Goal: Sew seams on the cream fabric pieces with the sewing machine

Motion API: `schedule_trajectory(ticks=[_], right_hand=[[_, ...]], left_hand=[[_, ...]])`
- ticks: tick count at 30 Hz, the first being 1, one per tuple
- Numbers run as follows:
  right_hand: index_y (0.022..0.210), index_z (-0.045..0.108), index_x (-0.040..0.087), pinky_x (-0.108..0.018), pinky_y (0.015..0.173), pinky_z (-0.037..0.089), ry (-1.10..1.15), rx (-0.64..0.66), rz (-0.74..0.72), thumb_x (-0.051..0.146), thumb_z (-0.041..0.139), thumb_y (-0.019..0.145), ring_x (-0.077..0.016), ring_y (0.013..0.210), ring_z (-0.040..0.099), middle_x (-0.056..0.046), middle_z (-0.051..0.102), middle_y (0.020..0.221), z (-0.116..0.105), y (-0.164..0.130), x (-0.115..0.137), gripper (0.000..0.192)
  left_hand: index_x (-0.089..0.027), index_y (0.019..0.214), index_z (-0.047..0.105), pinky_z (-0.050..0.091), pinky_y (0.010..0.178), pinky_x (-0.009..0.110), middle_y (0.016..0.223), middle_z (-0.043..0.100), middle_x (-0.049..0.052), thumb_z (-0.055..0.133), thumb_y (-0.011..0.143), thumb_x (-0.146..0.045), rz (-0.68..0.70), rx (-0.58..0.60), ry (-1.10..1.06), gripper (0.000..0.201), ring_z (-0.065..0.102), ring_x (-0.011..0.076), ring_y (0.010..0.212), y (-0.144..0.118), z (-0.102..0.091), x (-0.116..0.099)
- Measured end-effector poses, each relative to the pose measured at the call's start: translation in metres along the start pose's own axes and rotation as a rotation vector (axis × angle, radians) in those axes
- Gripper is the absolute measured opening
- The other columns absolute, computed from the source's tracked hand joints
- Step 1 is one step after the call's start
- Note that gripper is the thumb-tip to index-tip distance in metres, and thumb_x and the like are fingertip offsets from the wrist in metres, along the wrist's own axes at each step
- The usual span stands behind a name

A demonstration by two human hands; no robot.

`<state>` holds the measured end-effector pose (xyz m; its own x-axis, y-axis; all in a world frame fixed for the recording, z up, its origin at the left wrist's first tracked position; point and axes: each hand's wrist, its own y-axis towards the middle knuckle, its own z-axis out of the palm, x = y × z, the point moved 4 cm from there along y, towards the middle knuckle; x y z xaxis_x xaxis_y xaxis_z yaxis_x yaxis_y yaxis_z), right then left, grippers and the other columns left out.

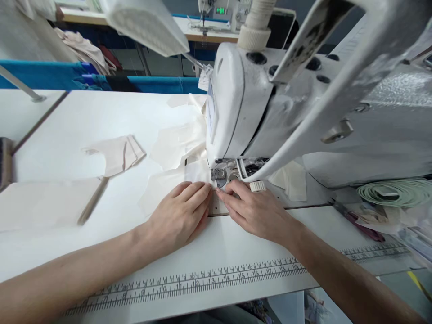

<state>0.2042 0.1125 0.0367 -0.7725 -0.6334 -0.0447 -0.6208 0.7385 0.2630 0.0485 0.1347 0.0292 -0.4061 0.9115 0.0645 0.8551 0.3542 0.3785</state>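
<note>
A white sewing machine [229, 103] stands over the worktop, its presser foot [219, 175] low at the bed. Thin cream fabric [158, 184] spreads to the left of the foot and runs back along the machine head. My left hand [180, 213] rests on this fabric, fingers together and curled down, tips just in front of the foot. Opposite it, my right hand [259, 209] pinches at the fabric edge with thumb and forefinger; what lies between them is mostly hidden. The fingertips of both hands nearly meet.
Left lie a cut cream piece [123, 157] and a pale fabric stack [47, 202]. A printed ruler [192, 285] runs along the front edge. At right are a pale green coil [398, 193] and a dark red-handled tool [366, 228]. A lamp [145, 27] hangs above.
</note>
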Motion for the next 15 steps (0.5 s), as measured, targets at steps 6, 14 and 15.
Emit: schedule_trajectory(ticks=[6, 14, 15], right_hand=[[0.123, 0.061, 0.014, -0.029, 0.07, 0.043, -0.112, -0.027, 0.027, 0.014, 0.045, 0.093, -0.0151, 0.08, 0.057, -0.007, 0.065, 0.097, 0.001, 0.005, 0.0, 0.034], [0.111, 0.066, 0.013, -0.029, 0.072, 0.047, -0.089, -0.192, 0.111, 0.026, 0.043, 0.1, -0.0154, 0.078, 0.062, -0.006, 0.07, 0.087, 0.006, -0.001, -0.009, 0.029], [0.108, 0.067, 0.013, -0.029, 0.072, 0.047, -0.052, -0.232, 0.149, 0.028, 0.043, 0.1, -0.0155, 0.078, 0.062, -0.006, 0.07, 0.087, 0.007, -0.002, -0.012, 0.029]], left_hand=[[0.001, 0.115, 0.062, 0.054, 0.089, 0.04, 0.114, 0.066, 0.017, 0.045, 0.091, -0.013, -0.019, 0.001, -0.011, 0.032, 0.06, 0.0274, 0.106, 0.002, 0.003, 0.009], [-0.004, 0.112, 0.063, 0.052, 0.088, 0.039, 0.115, 0.066, 0.014, 0.041, 0.093, -0.015, -0.039, -0.013, -0.029, 0.031, 0.06, 0.0254, 0.105, 0.006, 0.005, 0.02], [-0.004, 0.113, 0.063, 0.052, 0.088, 0.039, 0.116, 0.066, 0.014, 0.04, 0.094, -0.015, -0.044, -0.007, -0.033, 0.031, 0.06, 0.0254, 0.106, 0.006, 0.006, 0.022]])
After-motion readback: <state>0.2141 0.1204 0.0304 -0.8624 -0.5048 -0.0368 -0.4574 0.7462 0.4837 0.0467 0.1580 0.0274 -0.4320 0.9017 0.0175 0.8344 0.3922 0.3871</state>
